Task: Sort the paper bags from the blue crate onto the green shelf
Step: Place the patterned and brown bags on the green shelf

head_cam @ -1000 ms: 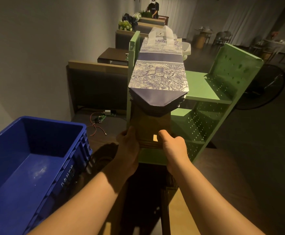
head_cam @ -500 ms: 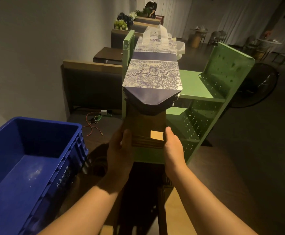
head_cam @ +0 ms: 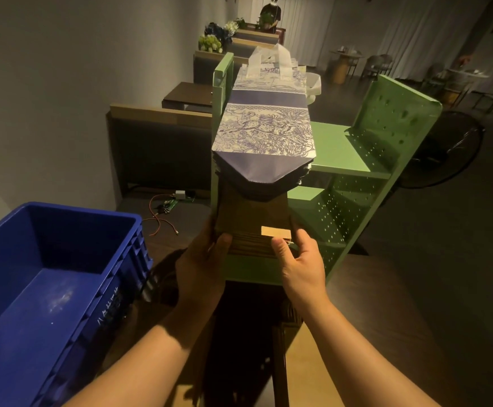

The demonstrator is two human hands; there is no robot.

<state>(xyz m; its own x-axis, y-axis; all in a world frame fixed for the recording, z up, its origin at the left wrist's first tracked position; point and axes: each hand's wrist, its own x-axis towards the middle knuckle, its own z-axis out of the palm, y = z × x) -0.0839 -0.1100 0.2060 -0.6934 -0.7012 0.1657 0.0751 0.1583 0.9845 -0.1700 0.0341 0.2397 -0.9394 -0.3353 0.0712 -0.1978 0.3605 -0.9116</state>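
Fingers [head_cam: 221,242] curled: we're gripping the brown bag stack [head_cam: 251,212] with left hand [head_cam: 202,265] and right hand [head_cam: 301,259] (patterned bags [head_cam: 264,127] lying above) on green shelf [head_cam: 339,154].

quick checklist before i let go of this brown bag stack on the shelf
1. Left hand grips the left edge of the brown bag stack: ok.
2. Right hand grips its right edge, thumb on the near end: ok.
3. Stack lies on a lower level of the green shelf, under the patterned purple bags: ok.
4. Stack pushed fully in: cannot tell, the purple bags hide its far end.
5. Near ends of the brown bags squared up: not ok, the layered edges look stepped.
6. Blue crate has no bags left in its visible part: ok.
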